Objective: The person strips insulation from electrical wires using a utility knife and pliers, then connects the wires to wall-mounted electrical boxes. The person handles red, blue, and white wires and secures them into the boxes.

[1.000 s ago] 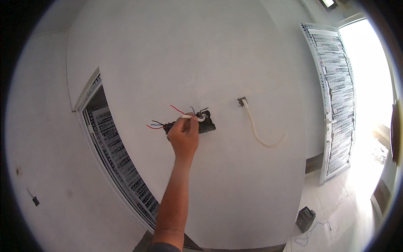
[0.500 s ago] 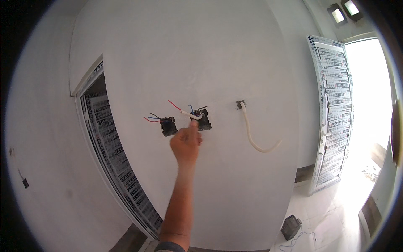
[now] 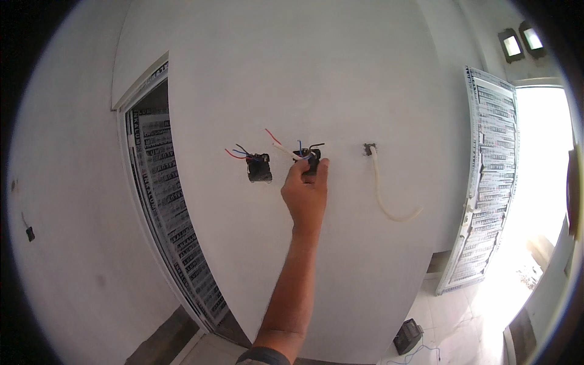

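A pale wall (image 3: 365,274) fills the middle of the scene. At the right, a door (image 3: 490,158) covered with printed film stands open; at the left is a doorway (image 3: 167,201) with similar film. The left hand (image 3: 306,198) reaches up to the wall, its back turned to the viewer. It is partly open: thumb and fingers are apart, around the lower part of the right black wall box (image 3: 314,163), which lies just beyond the hand. I cannot tell if they press on this box. On the floor, far right, stands a dark case (image 3: 408,336). A long white cable (image 3: 378,188) hangs from the wall to the right of the hand. The left black wall box (image 3: 260,168) is to its left. A short white cable (image 3: 286,150) slants up leftward from the right box, near a red wire (image 3: 272,136). Above the fingers rise a blue wire (image 3: 299,146) and a black wire (image 3: 317,145).
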Available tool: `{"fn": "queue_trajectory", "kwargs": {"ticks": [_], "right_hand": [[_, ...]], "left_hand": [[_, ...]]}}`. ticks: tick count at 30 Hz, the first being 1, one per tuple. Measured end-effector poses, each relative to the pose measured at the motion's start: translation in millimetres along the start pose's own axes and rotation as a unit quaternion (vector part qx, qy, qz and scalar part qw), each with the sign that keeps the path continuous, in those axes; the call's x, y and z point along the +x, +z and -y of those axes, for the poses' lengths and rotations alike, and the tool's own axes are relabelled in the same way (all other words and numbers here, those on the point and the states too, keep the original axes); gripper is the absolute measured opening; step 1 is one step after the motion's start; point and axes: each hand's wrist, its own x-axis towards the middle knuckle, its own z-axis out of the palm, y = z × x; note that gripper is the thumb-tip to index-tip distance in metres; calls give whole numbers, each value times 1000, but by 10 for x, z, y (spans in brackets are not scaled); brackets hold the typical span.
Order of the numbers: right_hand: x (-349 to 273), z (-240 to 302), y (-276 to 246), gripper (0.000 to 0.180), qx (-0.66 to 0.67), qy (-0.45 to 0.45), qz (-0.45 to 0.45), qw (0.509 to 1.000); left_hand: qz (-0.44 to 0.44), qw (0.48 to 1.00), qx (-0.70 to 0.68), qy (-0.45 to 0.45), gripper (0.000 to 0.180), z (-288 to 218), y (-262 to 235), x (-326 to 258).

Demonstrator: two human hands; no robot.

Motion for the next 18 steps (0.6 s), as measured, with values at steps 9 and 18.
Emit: {"fn": "queue_trajectory", "kwargs": {"ticks": [9,18], "right_hand": [[119,-533,196,7,-287,-69,-4,955],[119,-725,143,13,-259,-162,7,952]], "left_hand": [[-62,992,-58,94,39,-205,-91,49],[-22,973,92,210,23,-95,-95,152]]}}
